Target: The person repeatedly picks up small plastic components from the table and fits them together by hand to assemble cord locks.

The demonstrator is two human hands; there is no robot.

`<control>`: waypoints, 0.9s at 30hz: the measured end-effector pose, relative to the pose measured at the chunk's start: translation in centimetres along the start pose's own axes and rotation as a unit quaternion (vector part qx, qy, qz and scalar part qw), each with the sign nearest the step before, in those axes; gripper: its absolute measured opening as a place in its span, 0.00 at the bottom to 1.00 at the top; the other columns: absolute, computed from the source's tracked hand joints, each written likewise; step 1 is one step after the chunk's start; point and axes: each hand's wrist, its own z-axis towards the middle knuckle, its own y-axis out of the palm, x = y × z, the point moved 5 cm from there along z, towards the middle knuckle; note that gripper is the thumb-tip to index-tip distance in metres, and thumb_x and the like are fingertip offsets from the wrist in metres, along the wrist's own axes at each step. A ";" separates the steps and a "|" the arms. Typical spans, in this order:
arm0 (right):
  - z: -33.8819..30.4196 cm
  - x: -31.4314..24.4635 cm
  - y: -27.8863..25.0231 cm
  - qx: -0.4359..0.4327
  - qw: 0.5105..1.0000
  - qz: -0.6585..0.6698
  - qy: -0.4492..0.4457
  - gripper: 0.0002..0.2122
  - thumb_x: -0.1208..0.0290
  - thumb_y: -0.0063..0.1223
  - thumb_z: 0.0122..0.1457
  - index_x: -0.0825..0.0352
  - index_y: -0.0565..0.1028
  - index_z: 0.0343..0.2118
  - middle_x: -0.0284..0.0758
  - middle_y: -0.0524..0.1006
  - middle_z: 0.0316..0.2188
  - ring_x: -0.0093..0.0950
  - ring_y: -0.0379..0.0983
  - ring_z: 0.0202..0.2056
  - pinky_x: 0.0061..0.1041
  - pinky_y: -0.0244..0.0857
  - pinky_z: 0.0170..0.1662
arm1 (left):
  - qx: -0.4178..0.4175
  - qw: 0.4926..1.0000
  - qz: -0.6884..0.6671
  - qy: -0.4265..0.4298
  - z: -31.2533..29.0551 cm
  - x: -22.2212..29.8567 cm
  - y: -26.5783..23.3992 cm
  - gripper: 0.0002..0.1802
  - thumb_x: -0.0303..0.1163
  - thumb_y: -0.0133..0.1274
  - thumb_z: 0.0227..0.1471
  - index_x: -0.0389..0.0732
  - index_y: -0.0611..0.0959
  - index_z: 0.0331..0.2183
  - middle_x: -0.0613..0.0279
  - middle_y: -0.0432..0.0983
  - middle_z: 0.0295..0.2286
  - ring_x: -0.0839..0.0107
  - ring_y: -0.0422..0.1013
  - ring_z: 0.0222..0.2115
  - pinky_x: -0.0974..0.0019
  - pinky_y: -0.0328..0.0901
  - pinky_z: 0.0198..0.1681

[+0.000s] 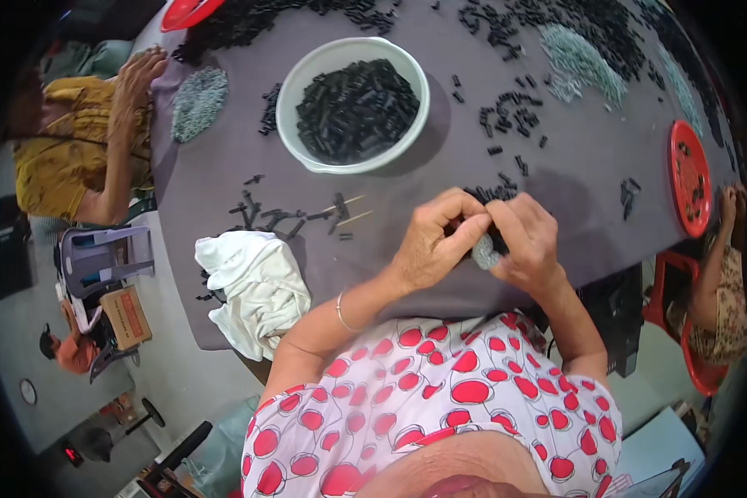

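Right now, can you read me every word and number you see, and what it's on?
None that I can read out:
Cardboard box: dark printing, too small and blurred.
Round wall dial: any numbers are too tiny.
Red glow on a dark device: too small to tell if it shows numbers.
White bowl, black pieces, white cloth: no writing that I can see.

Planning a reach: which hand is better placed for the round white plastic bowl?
Probably the left hand: it is nearer the bowl than the right hand, though both look occupied.
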 end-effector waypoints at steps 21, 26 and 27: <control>-1.1 6.9 -3.2 0.069 0.978 0.023 0.196 0.22 0.88 0.50 0.38 0.70 0.72 0.42 0.40 0.74 0.31 0.34 0.73 0.32 0.26 0.69 0.37 | 0.290 0.788 0.522 0.148 3.8 6.7 -8.3 0.08 0.32 0.61 0.43 0.47 0.82 0.30 0.73 0.77 0.27 0.69 0.70 0.33 0.66 0.60 0.39; -2.0 8.3 -3.5 0.041 0.967 0.019 0.249 0.19 0.87 0.47 0.40 0.69 0.73 0.40 0.40 0.73 0.32 0.37 0.72 0.33 0.28 0.68 0.38 | 0.228 0.803 0.521 0.178 4.3 6.3 -7.5 0.06 0.33 0.61 0.43 0.44 0.83 0.28 0.69 0.78 0.31 0.68 0.71 0.36 0.65 0.60 0.41; -2.0 8.3 -3.2 0.017 0.972 0.013 0.235 0.19 0.86 0.47 0.40 0.68 0.73 0.39 0.40 0.73 0.32 0.37 0.72 0.34 0.29 0.67 0.38 | 0.238 0.804 0.511 0.190 4.3 6.5 -7.5 0.07 0.32 0.61 0.43 0.43 0.83 0.28 0.68 0.78 0.32 0.67 0.71 0.36 0.65 0.60 0.41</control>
